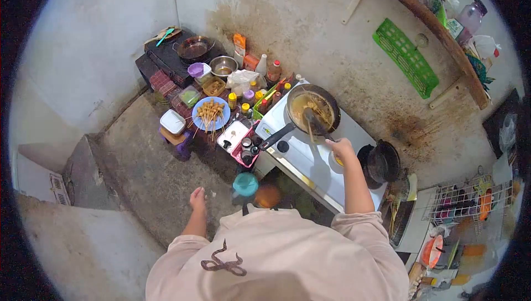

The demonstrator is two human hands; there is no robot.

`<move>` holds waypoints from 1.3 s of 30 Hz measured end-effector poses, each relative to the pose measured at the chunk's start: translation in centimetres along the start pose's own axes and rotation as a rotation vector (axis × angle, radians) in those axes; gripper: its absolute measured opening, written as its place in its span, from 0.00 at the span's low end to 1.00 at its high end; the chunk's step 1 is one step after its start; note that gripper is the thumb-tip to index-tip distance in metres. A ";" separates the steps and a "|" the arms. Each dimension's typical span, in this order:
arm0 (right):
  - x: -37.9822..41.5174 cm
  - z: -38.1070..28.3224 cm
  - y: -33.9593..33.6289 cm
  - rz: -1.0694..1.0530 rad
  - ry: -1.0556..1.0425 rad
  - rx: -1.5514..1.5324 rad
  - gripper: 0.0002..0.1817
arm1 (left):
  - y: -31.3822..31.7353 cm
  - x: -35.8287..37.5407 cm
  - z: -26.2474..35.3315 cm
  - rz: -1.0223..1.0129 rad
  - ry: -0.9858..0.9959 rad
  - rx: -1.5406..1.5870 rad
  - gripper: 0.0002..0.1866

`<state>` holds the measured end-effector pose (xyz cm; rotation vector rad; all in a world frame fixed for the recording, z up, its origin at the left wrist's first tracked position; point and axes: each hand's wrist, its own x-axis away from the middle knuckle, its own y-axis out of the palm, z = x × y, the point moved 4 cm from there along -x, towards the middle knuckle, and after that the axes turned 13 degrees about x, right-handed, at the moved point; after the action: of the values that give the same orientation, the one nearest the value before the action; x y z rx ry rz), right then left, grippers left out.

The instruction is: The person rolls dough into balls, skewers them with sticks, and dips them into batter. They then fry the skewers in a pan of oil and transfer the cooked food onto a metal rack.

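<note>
The spatula (316,125) stands with its blade down in the wok (313,108), which sits at the stove's (301,154) far end, full of yellowish food. The right hand (341,147) is clamped round the spatula's handle, above the stove's right edge. The left hand (197,199) hangs free over the floor, fingers loosely apart, holding nothing. Left of the stove a blue plate (209,114) of skewers sits among bottles and tubs.

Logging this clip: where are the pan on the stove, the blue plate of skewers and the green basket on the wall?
Pan (326,97), head view: right inner rim.
Blue plate (197,118), head view: bare left edge.
Green basket (406,58), head view: middle of its grid.
</note>
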<state>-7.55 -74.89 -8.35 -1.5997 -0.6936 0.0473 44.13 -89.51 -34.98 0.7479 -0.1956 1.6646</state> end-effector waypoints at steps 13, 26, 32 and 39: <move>5.0 -4.1 -2.3 0.263 -0.016 0.454 0.20 | 0.7 0.1 0.3 -0.010 -0.015 0.025 0.13; 6.4 -4.2 -2.5 0.245 -0.033 0.435 0.21 | -0.2 0.2 0.8 0.007 -0.018 -0.059 0.14; 5.6 -4.0 -1.9 0.240 -0.044 0.412 0.21 | 0.8 1.0 1.9 0.009 -0.031 -0.041 0.14; 6.3 -4.0 -2.0 0.254 -0.026 0.402 0.22 | 0.6 -0.7 0.9 -0.033 -0.011 -0.014 0.14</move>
<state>-1.54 -75.63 -3.50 -1.2904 -0.4615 0.3721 43.93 -90.69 -34.46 0.7462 -0.2014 1.6262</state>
